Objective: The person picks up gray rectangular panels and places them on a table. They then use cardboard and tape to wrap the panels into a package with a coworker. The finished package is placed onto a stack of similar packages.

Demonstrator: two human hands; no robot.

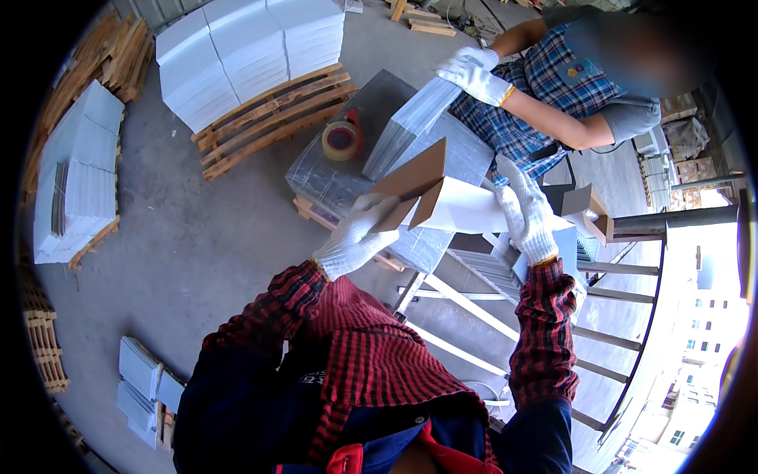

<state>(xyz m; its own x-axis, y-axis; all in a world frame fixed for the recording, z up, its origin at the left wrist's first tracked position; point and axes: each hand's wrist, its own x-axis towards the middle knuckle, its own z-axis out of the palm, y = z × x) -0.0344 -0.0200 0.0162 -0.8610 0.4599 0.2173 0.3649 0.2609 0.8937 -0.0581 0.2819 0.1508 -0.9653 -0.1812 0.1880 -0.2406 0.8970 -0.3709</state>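
A cardboard box (462, 207), white outside and brown inside, is held in the air in front of me with its end flaps standing out. My left hand (359, 237), in a white knit glove, is closed on the brown flaps at its left end. Across the box's right part lies my right hand (527, 213), also gloved, its fingers long and gripping the box from the side. Behind the box, a stack of flat grey-white panels (410, 126) stands on a grey work surface (316, 174); a co-worker's gloved hands (478, 75) rest on its top.
A roll of tape on a red dispenser (342, 141) lies on the work surface. Wrapped white stacks stand on a wooden pallet (272, 118) at the far left. To the right are a metal roller frame (616, 296) and another open carton (588, 212). A co-worker (545, 95) stands opposite.
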